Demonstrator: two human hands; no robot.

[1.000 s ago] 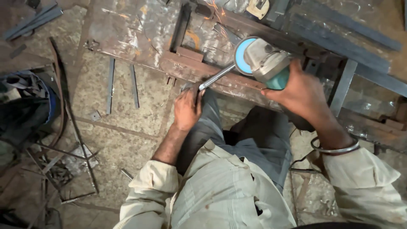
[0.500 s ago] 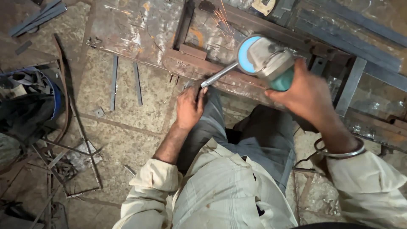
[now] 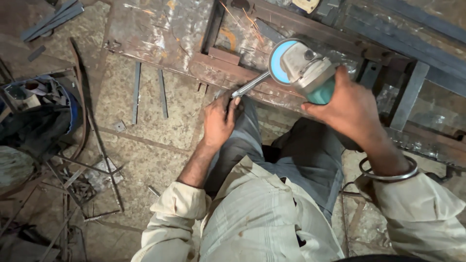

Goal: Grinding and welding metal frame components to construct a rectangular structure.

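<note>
A blue bucket [image 3: 46, 104] of scrap sits far left, two flat bars [image 3: 148, 92] on the floor beside it. My left hand [image 3: 218, 121] is closed around the near end of a thin rod [image 3: 250, 85], bracing it on my knee. My right hand [image 3: 347, 109] wraps the grinder [image 3: 303, 68], its disc at the rod's far end over the rusty frame [image 3: 252, 73]; sparks fly. I judge I'm mid-grind; next calls for steady pressure and holding the rod firm.

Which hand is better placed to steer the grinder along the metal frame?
Right. The right hand grips the teal-bodied angle grinder at the rusty metal frame; the left hand only holds its thin steel side handle.
</note>
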